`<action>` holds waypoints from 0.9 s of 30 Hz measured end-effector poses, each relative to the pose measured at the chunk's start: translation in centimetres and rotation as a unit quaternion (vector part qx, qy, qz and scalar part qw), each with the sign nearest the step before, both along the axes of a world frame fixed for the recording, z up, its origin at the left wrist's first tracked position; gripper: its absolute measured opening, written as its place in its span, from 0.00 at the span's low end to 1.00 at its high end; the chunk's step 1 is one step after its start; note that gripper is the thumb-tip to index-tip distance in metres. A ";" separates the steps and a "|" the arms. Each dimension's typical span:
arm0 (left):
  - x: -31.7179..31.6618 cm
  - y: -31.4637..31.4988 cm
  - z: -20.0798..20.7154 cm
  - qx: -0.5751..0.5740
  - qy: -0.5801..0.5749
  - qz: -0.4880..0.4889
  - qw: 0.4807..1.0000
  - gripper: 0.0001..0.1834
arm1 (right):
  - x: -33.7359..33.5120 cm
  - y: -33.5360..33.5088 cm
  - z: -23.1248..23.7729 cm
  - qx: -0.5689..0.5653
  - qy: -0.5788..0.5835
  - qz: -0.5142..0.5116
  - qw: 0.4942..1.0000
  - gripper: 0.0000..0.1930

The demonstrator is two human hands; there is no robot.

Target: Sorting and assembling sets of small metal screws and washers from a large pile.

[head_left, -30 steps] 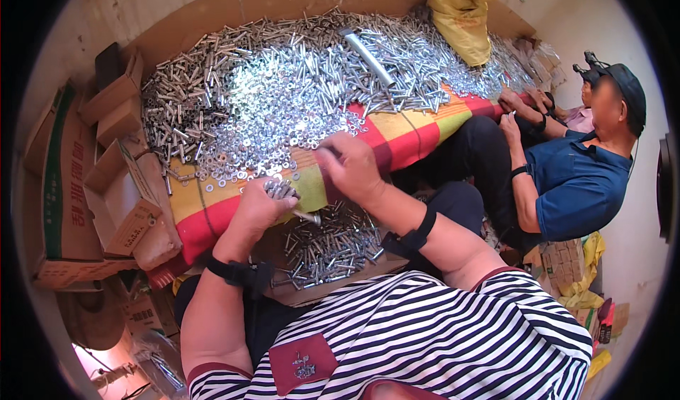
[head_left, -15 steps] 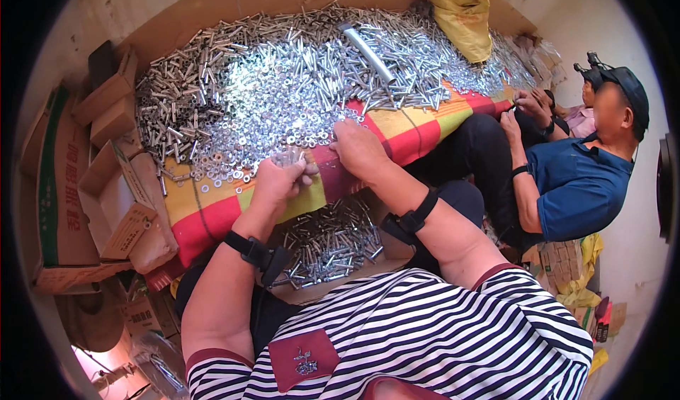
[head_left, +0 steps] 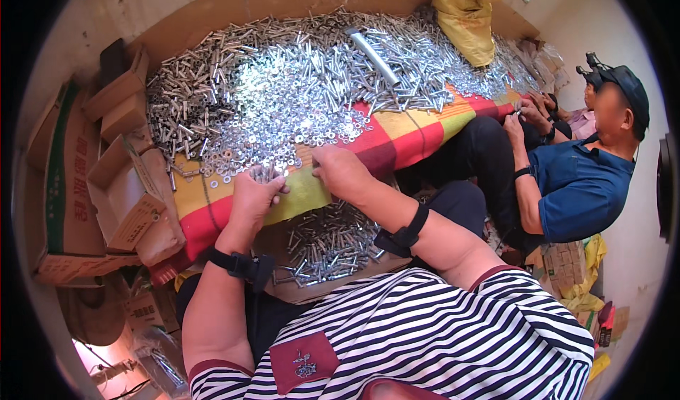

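Note:
My left hand (head_left: pixel 256 196) is closed around a small bunch of metal bolts (head_left: pixel 264 174), their ends standing up above the fingers. To its right, over the checked cloth (head_left: pixel 304 191), my right hand (head_left: pixel 341 170) has its fingers pinched together; whatever is between them is too small to make out. Just beyond both hands lies a spread of loose flat washers (head_left: pixel 283 127). Behind and around the washers rises a wide heap of metal anchor bolts (head_left: pixel 205 70). Below my hands, a cardboard box (head_left: pixel 358 271) between my legs holds more bolts (head_left: pixel 326 248).
Cardboard boxes (head_left: pixel 122 194) stand at the left. A grey metal channel (head_left: pixel 374 58) lies on the heap, and a yellow sack (head_left: pixel 467 17) sits at the far right. A co-worker in a blue shirt (head_left: pixel 581 180) sits at the right, hands at the cloth's edge; another person is behind.
My left hand has moved left and down with the bolts. My right hand has drawn back from the washers, left and toward me, to the cloth.

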State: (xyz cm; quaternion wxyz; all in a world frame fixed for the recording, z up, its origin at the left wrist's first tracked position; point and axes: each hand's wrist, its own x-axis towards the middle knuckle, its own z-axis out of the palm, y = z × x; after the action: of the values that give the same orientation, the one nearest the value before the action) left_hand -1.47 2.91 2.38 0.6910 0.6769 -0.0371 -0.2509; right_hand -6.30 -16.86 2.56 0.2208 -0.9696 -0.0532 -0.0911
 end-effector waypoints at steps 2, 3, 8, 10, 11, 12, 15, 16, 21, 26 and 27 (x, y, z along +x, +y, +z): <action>0.0 -0.3 -0.8 -0.014 -0.004 -0.011 1.000 0.05 | -0.1 0.2 0.5 -0.018 0.007 -0.016 1.000 0.08; -0.2 -0.7 -0.8 0.002 -0.016 -0.011 1.000 0.05 | -0.3 0.2 0.8 -0.036 0.016 -0.033 0.999 0.08; -0.3 -2.1 -1.3 0.045 -0.082 -0.057 0.994 0.05 | 0.0 -1.3 0.6 0.088 0.034 -0.045 0.995 0.07; -0.3 -2.5 -1.3 0.055 -0.099 -0.069 0.991 0.05 | 0.0 -1.7 0.3 0.227 0.064 -0.036 0.971 0.07; -0.3 -2.5 -1.3 0.065 -0.116 -0.080 0.988 0.05 | -0.2 -1.3 1.0 0.364 0.113 -0.044 0.924 0.06; -0.4 -2.5 -1.3 0.066 -0.114 -0.080 0.988 0.05 | -0.3 -1.0 1.5 0.492 0.159 -0.051 0.855 0.06; -0.3 -2.5 -1.3 0.023 -0.111 -0.070 0.991 0.04 | -0.3 -0.7 1.3 0.556 0.195 -0.046 0.807 0.06; 0.0 -2.3 -1.4 0.012 -0.114 -0.075 0.991 0.04 | -0.2 -0.6 1.2 0.557 0.195 -0.046 0.806 0.06; 0.6 -1.6 -1.0 -0.033 -0.122 -0.089 0.988 0.04 | 0.5 -0.7 0.6 0.698 0.308 -0.032 0.646 0.06; 1.1 -1.4 -1.4 -0.008 -0.139 0.000 0.990 0.04 | 3.1 -0.9 -0.2 0.657 0.282 -0.038 0.698 0.08; 1.2 -1.4 -1.4 0.021 -0.135 0.008 0.991 0.04 | 3.9 -1.2 -0.6 0.401 0.095 -0.024 0.911 0.09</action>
State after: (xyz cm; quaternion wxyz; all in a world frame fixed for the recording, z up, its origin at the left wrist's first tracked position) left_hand -0.23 1.46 0.94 0.6674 0.7190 -0.1193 -0.1528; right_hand -2.45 -18.10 1.98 0.5924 -0.8048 0.0323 -0.0174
